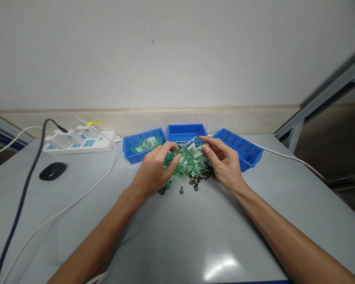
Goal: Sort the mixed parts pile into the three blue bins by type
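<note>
A heap of small green-tinted clear plastic bags (pixel 183 167) with white pieces inside lies in front of me. Dark screws (pixel 196 181) are mixed in along its near edge. In my right hand (pixel 225 161), thumb and fingers pinch the edge of one plastic bag (pixel 194 150) at the top of the heap. My left hand (pixel 156 167) is at the heap's left side, its thumb and curled fingers apart, with green plastic showing between them. Whether its fingertips touch a bag is hard to make out. One screw (pixel 181 190) lies apart, nearer to me.
Behind the heap stand three blue bins: the left bin (pixel 129 156) holds green bags, the middle bin (pixel 187 128) is partly hidden, and the right bin (pixel 251 157) is angled. A power strip (pixel 88 144), black mouse (pixel 53 171) and cables (pixel 25 189) lie at left.
</note>
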The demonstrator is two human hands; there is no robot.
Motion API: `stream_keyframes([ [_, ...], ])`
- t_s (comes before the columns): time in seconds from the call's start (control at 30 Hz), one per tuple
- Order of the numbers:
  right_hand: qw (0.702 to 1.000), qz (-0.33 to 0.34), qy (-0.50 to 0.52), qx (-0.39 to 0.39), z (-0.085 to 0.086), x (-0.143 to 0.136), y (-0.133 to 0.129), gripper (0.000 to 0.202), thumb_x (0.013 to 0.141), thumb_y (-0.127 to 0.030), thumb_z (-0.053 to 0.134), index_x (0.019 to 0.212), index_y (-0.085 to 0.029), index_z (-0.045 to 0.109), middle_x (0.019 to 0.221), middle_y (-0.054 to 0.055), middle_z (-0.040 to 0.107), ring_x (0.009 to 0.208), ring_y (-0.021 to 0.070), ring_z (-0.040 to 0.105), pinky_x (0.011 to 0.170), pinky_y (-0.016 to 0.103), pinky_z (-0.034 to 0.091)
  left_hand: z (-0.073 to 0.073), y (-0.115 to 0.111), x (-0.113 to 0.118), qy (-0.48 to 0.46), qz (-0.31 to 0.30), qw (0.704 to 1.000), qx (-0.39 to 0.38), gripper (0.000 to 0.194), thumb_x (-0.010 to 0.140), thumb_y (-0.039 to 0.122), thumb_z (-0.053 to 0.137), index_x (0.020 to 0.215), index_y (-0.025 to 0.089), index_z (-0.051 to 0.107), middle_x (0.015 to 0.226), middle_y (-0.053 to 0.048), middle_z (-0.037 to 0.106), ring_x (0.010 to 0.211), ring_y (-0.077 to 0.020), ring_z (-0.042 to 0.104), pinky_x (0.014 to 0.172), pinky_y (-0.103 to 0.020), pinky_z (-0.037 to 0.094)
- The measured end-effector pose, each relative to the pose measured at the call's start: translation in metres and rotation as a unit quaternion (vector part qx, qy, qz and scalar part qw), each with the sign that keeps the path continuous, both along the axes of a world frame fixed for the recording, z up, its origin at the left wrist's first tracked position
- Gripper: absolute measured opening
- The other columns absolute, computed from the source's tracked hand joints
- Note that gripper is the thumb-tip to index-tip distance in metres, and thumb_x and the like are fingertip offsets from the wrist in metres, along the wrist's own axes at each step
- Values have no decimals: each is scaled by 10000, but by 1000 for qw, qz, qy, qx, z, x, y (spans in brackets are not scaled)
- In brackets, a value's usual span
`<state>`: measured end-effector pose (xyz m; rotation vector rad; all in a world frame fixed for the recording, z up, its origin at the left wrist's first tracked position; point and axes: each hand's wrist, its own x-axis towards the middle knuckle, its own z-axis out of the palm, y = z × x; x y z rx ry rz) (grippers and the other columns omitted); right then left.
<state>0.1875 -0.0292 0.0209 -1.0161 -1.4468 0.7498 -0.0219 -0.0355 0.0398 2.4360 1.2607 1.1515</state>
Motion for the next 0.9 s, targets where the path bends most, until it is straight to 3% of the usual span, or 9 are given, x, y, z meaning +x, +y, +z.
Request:
stream_keyframes([
  [0.13,996,43,64,-52,-3,-3,-5,215,841,-417,726,942,-227,727,1011,60,687,933,212,667,821,363,572,2,-4,10,-121,-51,989,-74,150,866,237,698,955,189,588,884,-12,701,801,-146,716,765,-240,586],
  [0.3,985,80,119,-95,-4,-5,-7,217,812,-396,754,948,-234,707,952,33,704,846,181,693,797,343,592,2,-5,16,-215,-56,967,-127,159,813,212,745,897,186,613,790,5,699,721,-143,724,711,-224,609],
  [0.53,987,88,92,-98,-3,-4,-9,243,789,-402,771,924,-221,680,903,38,709,829,186,695,761,322,591,0,-3,10,-185,-11,979,-85,162,819,219,746,974,182,715,933,-38,763,805,-173,738,779,-275,620],
  [0.77,983,118,85,-112,-5,-5,-12,290,750,-400,813,944,-205,721,922,52,751,804,190,713,751,329,607,1,-4,10,-188,-16,979,-74,168,822,220,745,985,177,738,920,-49,766,783,-171,725,764,-288,620],
  [0.9,975,140,102,-140,-3,-6,-15,282,739,-401,824,907,-193,735,858,57,771,776,201,735,738,327,608,0,-5,10,-202,-56,973,-99,237,815,213,753,1049,184,729,958,-58,763,819,-175,720,801,-302,618],
])
